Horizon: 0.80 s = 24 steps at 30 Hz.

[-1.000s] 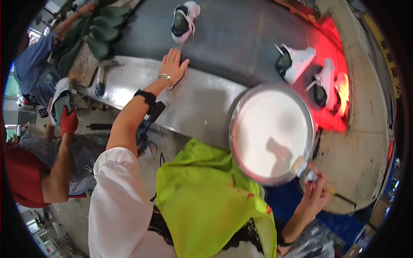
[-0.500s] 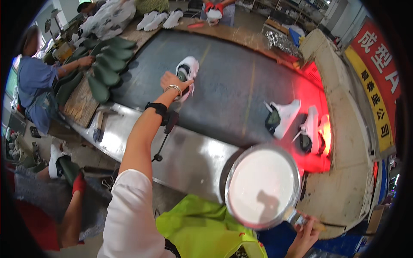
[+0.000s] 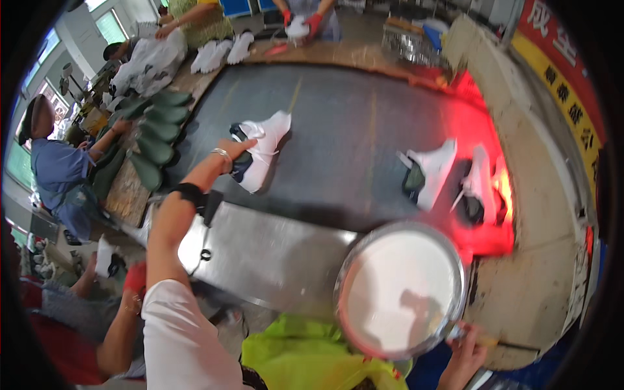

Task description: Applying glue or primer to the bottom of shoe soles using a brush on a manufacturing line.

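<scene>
My left hand (image 3: 234, 154) reaches over the dark table surface and grips a pair of white shoes with dark linings (image 3: 266, 146), pressed close together, at the collar end; how many it holds is partly hidden by overlap. My right hand (image 3: 464, 361) is closed round the wooden handle of a brush (image 3: 480, 339) at the lower right. The brush head lies at the rim of a round metal basin (image 3: 343, 273), which holds white liquid; its bristles are hard to make out. Two white shoes, one nearer (image 3: 434, 170) and one farther right (image 3: 480, 185), lie under red light.
A pale machine housing (image 3: 526, 273) with a red glowing opening borders the right side. Dark green shoe lasts (image 3: 162, 116) lie in rows at the left, where a co-worker in blue (image 3: 62, 166) reaches in. Another co-worker's red-gloved hands (image 3: 314, 25) hold a white piece at the far edge.
My left hand has brought the white footwear nearer and turned it, its toe now pointing up and right. My right hand keeps the brush by the basin rim. The view has shifted slightly.
</scene>
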Tool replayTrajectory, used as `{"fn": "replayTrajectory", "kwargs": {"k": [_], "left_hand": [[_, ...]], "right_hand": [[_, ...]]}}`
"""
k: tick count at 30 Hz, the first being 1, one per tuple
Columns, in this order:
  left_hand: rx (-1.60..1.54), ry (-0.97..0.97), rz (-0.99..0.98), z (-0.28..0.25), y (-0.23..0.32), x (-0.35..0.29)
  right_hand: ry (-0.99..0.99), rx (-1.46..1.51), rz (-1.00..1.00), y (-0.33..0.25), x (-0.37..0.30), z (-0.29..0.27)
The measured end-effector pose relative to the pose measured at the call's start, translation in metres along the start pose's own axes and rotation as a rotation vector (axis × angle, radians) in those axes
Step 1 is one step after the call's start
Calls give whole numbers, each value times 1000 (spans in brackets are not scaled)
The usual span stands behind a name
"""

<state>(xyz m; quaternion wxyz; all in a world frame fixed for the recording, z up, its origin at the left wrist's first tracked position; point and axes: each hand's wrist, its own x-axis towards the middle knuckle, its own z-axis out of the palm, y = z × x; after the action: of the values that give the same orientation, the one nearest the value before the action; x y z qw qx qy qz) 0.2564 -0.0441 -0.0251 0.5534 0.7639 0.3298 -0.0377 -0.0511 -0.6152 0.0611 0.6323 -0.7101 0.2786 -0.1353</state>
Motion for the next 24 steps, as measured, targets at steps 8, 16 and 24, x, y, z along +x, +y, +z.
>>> {"fn": "replayTrajectory", "kwargs": {"k": [8, 16, 24], "left_hand": [[579, 18, 439, -74, -134, -231], [1242, 376, 723, -3, -145, -327], [1547, -346, 141, -11, -102, -203]], "right_hand": [[-214, 190, -144, -6, -35, -17], [-262, 271, -218, 5, -63, -47], [-317, 262, -289, -9, -77, -41]]}}
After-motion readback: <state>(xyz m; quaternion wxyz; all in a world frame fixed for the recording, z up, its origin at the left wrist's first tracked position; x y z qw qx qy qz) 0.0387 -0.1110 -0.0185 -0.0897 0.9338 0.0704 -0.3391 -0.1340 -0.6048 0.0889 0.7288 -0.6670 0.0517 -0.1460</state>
